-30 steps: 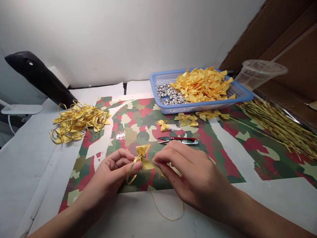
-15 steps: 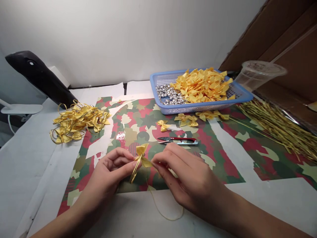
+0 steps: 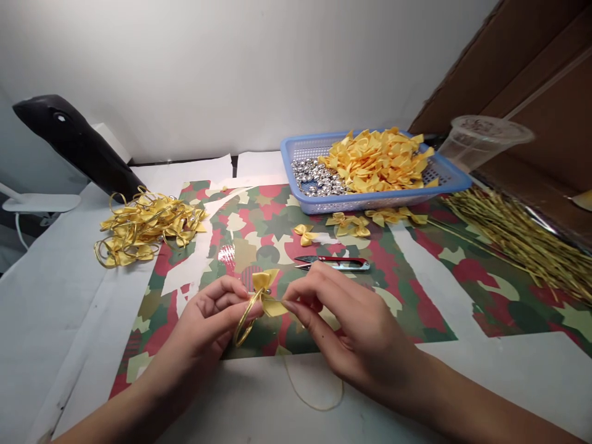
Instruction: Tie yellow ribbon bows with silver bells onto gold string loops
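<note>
My left hand (image 3: pixel 210 317) is closed, thumb and forefinger pinching a yellow ribbon bow (image 3: pixel 264 280) with a looped gold cord (image 3: pixel 245 320) at its middle. A small silver bead shows on the bow. On the bow's right side, my right hand (image 3: pixel 342 320) is closed in a pinch, its fingertips on a thin strand by the bow's lower tip. A slack yellow thread (image 3: pixel 314 408) curves below, its upper end passing behind my right hand. Just beyond that hand lies a pair of thread snips (image 3: pixel 340 262), partly covered by the knuckles.
A blue basket (image 3: pixel 370 200) at the back holds yellow bows and silver beads. Several loose bows (image 3: pixel 350 224) lie before it. Finished-looking corded bows (image 3: pixel 148 225) are heaped at left by a black object (image 3: pixel 74 139). Gold cords (image 3: pixel 522 240) and a plastic cup (image 3: pixel 483 139) stand right.
The gold cord loop has tilted and now shows wider, lower left of the bow. The bow has turned slightly, and my right fingertips have shifted a little.
</note>
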A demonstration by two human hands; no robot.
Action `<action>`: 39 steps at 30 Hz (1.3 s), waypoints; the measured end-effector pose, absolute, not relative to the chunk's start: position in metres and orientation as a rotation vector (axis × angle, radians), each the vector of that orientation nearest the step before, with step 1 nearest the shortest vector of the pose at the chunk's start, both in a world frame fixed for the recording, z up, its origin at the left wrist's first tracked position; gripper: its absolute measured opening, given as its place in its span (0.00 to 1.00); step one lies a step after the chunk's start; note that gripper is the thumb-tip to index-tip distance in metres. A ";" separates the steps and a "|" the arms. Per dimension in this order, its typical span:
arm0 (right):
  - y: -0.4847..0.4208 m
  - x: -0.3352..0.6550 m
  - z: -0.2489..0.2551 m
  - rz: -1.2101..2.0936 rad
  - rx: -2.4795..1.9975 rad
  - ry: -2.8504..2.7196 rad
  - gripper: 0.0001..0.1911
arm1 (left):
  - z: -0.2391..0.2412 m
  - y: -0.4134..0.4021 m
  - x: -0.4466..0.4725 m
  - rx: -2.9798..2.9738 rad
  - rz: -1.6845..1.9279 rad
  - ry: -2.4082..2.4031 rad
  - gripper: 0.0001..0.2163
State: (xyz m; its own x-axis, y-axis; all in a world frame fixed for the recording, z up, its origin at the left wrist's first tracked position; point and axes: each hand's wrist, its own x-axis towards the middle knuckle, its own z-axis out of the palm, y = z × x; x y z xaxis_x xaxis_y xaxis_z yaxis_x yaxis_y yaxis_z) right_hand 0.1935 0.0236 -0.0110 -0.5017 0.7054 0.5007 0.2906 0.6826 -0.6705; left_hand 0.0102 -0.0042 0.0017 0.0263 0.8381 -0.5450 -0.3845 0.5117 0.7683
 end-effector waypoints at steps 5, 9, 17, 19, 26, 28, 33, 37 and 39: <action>0.023 0.191 -0.012 0.713 -0.756 -2.049 0.08 | 0.004 -0.006 0.008 0.487 0.948 1.189 0.13; 0.022 0.189 -0.014 0.725 -0.743 -2.022 0.08 | 0.010 -0.007 0.011 0.471 0.949 1.212 0.12; 0.019 0.185 -0.020 0.795 -0.714 -1.960 0.08 | 0.013 -0.005 0.012 0.466 0.955 1.141 0.11; 0.016 0.183 -0.019 0.817 -0.735 -1.936 0.08 | 0.012 -0.005 0.012 0.464 0.969 1.158 0.11; 0.011 0.176 -0.014 0.852 -0.823 -1.869 0.08 | 0.007 -0.006 0.010 0.480 1.031 1.198 0.13; 0.011 0.176 -0.014 0.853 -0.810 -1.873 0.08 | 0.007 -0.006 0.010 0.484 1.028 1.183 0.12; 0.012 0.179 -0.015 0.833 -0.746 -1.909 0.08 | 0.010 -0.006 0.011 0.460 1.018 1.118 0.11; 0.012 0.180 -0.016 0.791 -0.721 -1.944 0.08 | 0.011 -0.006 0.011 0.440 1.011 1.085 0.10; 0.012 0.180 -0.017 0.771 -0.717 -1.946 0.09 | 0.011 -0.006 0.011 0.434 0.997 1.071 0.10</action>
State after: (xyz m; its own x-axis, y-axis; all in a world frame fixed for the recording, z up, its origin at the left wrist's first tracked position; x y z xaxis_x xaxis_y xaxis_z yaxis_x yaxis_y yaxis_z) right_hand 0.1797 0.0124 -0.0166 -0.4310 0.7348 0.5237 0.1765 0.6378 -0.7497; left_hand 0.0110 -0.0058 0.0107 0.1220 0.8435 -0.5231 -0.4620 0.5147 0.7222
